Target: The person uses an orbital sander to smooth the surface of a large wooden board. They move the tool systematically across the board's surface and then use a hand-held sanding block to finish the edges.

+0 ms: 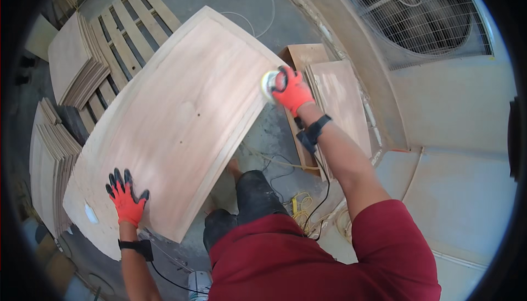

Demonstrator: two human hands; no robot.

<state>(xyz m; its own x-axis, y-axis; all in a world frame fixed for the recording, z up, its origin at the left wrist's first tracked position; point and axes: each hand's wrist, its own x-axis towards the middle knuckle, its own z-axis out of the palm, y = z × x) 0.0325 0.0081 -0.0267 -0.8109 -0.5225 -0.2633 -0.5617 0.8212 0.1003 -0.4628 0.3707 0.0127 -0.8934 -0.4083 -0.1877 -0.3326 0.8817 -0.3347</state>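
A large pale wooden panel (175,103) lies slantwise in front of me on top of another board (99,239), which shows at the lower left. My left hand (128,201), in a red and black glove, rests flat on the panel's near left part with its fingers spread. Over at the right edge, near the far right corner, my gloved right hand (295,92) is closed around a round palm sander (269,85). The sander's disc is slightly blurred and sits at the panel's rim. A small whitish piece (91,214) lies on the lower board, left of my left hand.
Stacked wooden boards stand at the left (74,62), partly on a slatted pallet (129,26). More panels (340,100) lean at the right beside the wall. A large caged fan (422,15) is at the upper right. Cords and a yellow cable (301,213) lie on the floor.
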